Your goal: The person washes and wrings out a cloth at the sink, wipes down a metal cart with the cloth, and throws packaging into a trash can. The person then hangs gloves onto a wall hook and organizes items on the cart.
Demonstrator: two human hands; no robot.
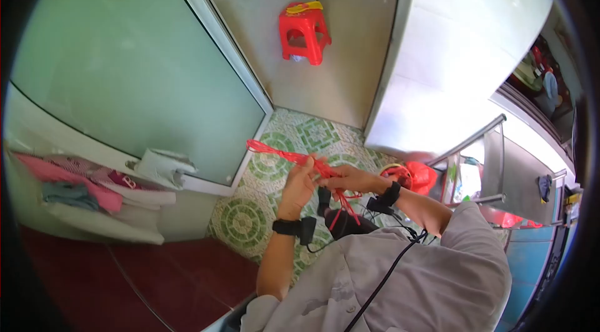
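Observation:
A bundle of red string [275, 151] stretches out to the left from between my two hands, in front of my chest. My left hand [300, 187] has its fingers closed round the string. Close beside it, on the right, my right hand [350, 179] grips the same bundle, and loose red ends hang down below it. Black bands with small boxes are on both wrists, with black cables running from them.
A red stool [304, 33] with a yellow item on top stands beyond the doorway. Folded clothes [81, 182] lie at the left. A red bag [421, 177] sits beside a metal rack [465, 144] at the right. The floor [247, 219] has green patterned tiles.

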